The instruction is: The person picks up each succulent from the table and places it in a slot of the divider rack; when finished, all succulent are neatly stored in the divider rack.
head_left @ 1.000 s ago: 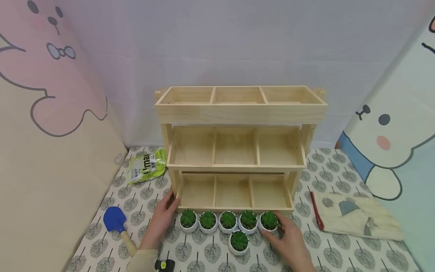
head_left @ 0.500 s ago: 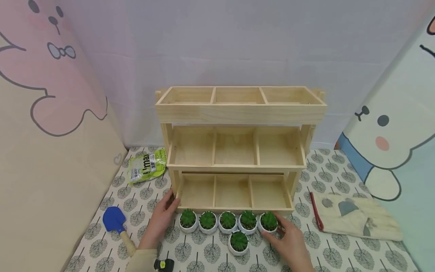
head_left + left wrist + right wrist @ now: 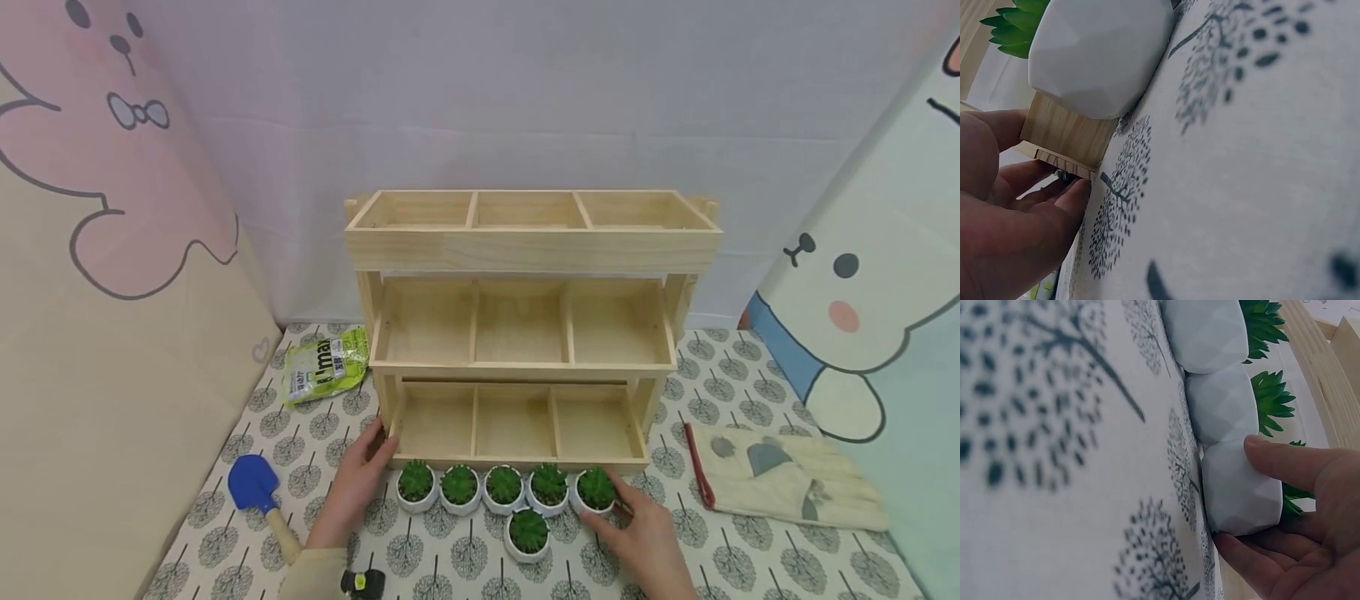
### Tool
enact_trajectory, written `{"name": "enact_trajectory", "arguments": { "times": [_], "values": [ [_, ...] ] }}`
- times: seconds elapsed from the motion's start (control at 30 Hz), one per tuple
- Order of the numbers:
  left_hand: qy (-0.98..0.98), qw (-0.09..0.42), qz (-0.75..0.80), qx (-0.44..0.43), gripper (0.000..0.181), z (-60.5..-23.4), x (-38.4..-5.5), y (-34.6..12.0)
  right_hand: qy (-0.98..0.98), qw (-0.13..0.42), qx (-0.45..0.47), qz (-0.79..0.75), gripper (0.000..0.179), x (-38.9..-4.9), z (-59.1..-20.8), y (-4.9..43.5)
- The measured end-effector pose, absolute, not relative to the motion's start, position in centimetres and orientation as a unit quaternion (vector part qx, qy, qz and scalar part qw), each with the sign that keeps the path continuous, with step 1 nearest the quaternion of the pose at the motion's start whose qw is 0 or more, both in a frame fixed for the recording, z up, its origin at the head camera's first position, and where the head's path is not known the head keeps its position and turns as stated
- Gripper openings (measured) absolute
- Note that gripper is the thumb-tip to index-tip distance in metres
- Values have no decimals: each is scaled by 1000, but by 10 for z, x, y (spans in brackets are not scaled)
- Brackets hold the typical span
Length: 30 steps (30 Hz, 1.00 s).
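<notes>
A three-tier wooden shelf (image 3: 525,250) stands upright on the patterned cloth, each tier split into three compartments. At its bottom left corner my left hand (image 3: 357,477) grips the wooden end (image 3: 1066,128), thumb on the near side and fingers behind. Along the shelf's front edge runs a row of small white pots with green succulents. My right hand (image 3: 637,533) pinches the rightmost potted succulent (image 3: 595,489) between thumb and fingers; the right wrist view shows the thumb on the white pot (image 3: 1241,490) and fingers at its other side. Another potted succulent (image 3: 527,534) sits in front of the row.
A blue toy shovel (image 3: 253,485) with a wooden handle lies at the left. Behind it, a green and white bag (image 3: 325,367) rests beside the shelf. A folded cloth (image 3: 787,477) with a red edge lies at the right. Printed curtains hang around the table.
</notes>
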<state>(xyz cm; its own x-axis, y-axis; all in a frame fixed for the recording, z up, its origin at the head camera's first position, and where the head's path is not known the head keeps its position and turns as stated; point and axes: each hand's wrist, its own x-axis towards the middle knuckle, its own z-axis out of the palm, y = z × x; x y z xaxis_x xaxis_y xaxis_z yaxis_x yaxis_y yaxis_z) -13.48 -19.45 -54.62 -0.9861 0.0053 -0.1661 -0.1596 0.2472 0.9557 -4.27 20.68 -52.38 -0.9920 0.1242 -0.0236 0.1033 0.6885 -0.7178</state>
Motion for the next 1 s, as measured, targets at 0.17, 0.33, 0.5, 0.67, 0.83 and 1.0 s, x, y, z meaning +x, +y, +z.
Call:
{"name": "enact_trajectory", "arguments": {
  "times": [0.17, 0.33, 0.5, 0.67, 0.83, 1.0],
  "values": [
    [784, 64, 615, -48, 71, -547, -134, -195, -909, -3, -79, 410, 85, -41, -525, 209],
    [780, 71, 619, -49, 72, -551, -135, -196, -903, -19, -93, 419, 91, -39, -522, 211],
    [777, 69, 624, -46, 71, -551, -137, -197, -904, -13, -87, 419, 87, -41, -515, 211],
    [779, 70, 622, -45, 70, -550, -137, -197, -907, -17, -83, 413, 86, -42, -504, 212],
    [779, 69, 622, -46, 71, -550, -138, -197, -905, -15, -79, 419, 83, -42, -494, 213],
    [778, 67, 623, -50, 71, -550, -136, -196, -906, 6, -60, 420, 80, -44, -488, 215]
  ]
}}
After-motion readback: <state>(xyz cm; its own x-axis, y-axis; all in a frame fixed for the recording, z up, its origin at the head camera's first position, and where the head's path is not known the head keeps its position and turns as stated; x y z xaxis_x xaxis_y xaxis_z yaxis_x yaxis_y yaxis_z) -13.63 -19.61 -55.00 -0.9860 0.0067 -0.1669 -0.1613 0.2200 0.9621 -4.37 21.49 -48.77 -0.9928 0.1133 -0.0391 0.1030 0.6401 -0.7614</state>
